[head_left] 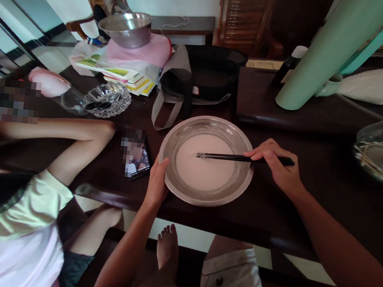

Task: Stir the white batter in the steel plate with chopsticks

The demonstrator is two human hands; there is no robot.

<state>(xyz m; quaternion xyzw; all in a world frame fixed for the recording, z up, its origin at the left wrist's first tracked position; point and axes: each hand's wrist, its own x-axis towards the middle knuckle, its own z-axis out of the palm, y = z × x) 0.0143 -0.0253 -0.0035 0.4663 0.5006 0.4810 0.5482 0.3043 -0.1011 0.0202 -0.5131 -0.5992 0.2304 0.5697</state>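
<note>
A wide metal bowl (pixel 202 198) stands on the dark wooden table near its front edge. Inside it lies a pale, milky liquid (pixel 203 174). My left hand (pixel 157 183) grips the bowl's left rim, thumb on top and the fingers partly hidden beneath. A pair of black chopsticks (pixel 231 157) is held in my right hand (pixel 280 166) over the bowl's right side. Their tips, coated with some of the white mixture, meet the liquid near the middle.
Left of the bowl lies a lit phone (pixel 137 158), with another person's bent arm (pixel 79 138) beside it. Behind are a glass dish (pixel 112 101), a grey and black bag (pixel 205 78) and a steel basin (pixel 130 29). A green cylinder (pixel 323 61) and a clear jar (pixel 381 156) stand right.
</note>
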